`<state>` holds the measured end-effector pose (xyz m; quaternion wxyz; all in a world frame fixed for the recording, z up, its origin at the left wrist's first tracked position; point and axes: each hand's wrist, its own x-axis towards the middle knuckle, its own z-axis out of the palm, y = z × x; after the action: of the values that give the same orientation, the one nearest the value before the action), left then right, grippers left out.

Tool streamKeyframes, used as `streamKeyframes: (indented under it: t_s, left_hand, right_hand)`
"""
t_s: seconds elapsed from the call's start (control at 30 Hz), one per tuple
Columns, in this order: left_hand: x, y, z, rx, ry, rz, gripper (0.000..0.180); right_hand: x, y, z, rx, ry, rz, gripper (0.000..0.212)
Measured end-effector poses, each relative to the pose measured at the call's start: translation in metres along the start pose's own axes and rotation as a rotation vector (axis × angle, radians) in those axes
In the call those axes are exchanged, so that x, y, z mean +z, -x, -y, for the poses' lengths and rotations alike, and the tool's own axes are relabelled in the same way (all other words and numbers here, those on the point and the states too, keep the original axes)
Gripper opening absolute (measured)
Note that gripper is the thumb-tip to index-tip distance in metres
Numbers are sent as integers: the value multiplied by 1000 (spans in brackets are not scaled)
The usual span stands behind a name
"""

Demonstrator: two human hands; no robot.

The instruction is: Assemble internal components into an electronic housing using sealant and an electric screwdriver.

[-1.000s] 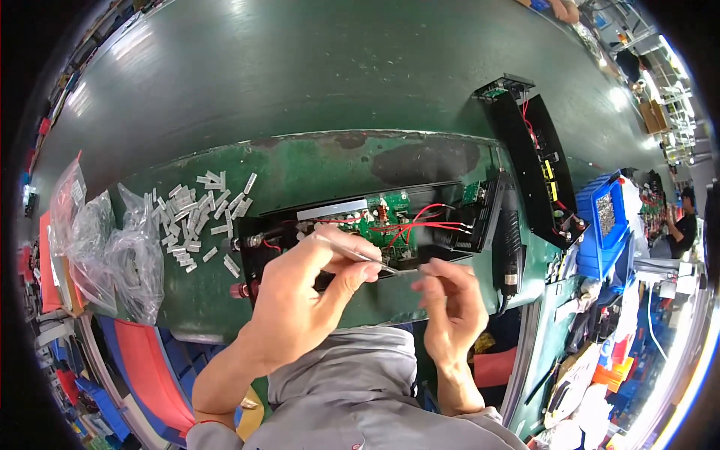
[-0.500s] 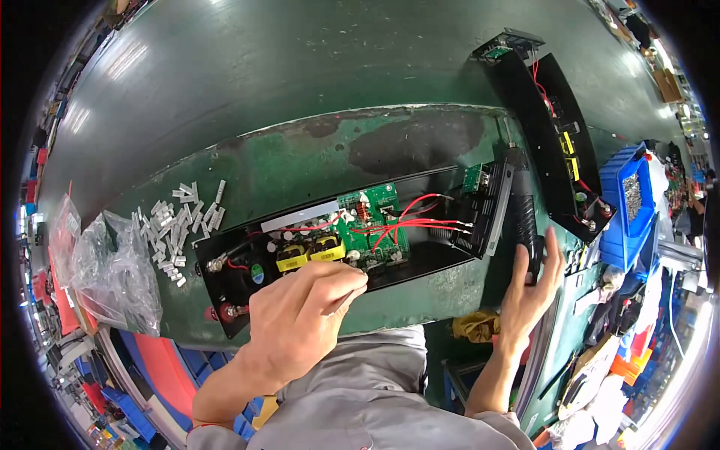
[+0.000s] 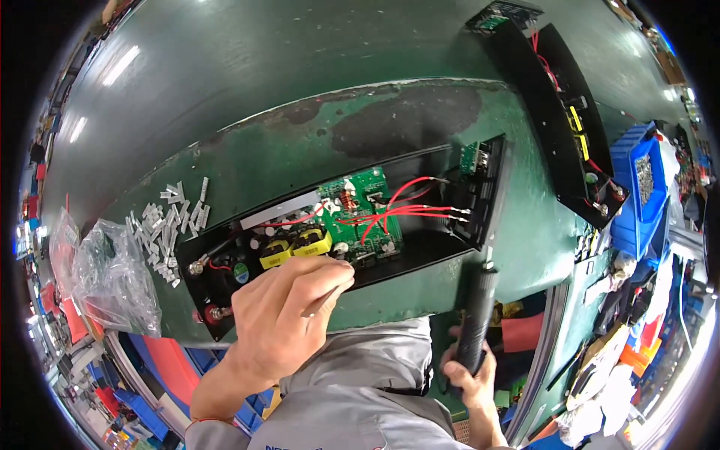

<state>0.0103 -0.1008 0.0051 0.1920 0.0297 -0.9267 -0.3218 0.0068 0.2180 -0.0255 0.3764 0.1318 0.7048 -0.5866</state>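
- Across the whole scene, a green bench (image 3: 240,180), with a dark worn patch beyond the middle.
- On its near part, an open black case (image 3: 418,162), lying aslant — left end nearer, right end farther — with insides facing up.
- To the far right, a second open black case (image 3: 517,97), well apart from the first.
- On the left, crumpled clear bags (image 3: 116,277) along the near side of the bench.
- Farther right, a blue bin (image 3: 634,229) of small metal pieces, just beside the second case's near end.
- Near the first case's right end, a black screwdriver (image 3: 478,315), pointing away across the bench's near edge.
- Over the case's near side, the left hand (image 3: 281,311), with thumb and fingers pinched around something thin; contact with the case impossible to tell.
- On the near right, the right hand (image 3: 472,379), curled firmly around the near end of the screwdriver.
- Inside the first case, right of its middle, a green circuit board (image 3: 375,189).
- From the board rightward, red wires (image 3: 420,214).
- Left of the board, yellow blocks (image 3: 311,241).
- Between bags and case, loose small pale pieces (image 3: 166,232).
- In the left fingertips, a thin piece (image 3: 322,304), mostly hidden.
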Motion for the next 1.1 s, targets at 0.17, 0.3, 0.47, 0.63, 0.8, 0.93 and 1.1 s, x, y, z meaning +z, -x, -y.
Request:
streamKeyframes:
  t_s: [0.17,0.3,0.47,0.63,0.8,0.93,1.1]
  left_hand:
    - [-1,-3,-2,8,18,58,24]
    - [2,-2,-1,-6,8,16,25]
    - [-1,-3,0,9,7,29,25]
    - [-1,-5,0,48,-27,42,28]
    - [-1,-8,-3,62,-70,55,31]
    - [-3,-9,-4,78,-94,70,32]
    - [-6,-14,-3,83,-85,118,31]
  right_hand:
    - [30,12,-7,55,316,199,42]
    - [46,16,-12,-82,424,196,45]
    - [36,10,-30,-136,295,304,57]
    - [34,11,-31,-183,346,292,82]
    - [34,10,-26,-221,374,280,83]
    - [36,8,-21,-216,331,279,84]
    - [40,11,-18,-34,163,341,85]
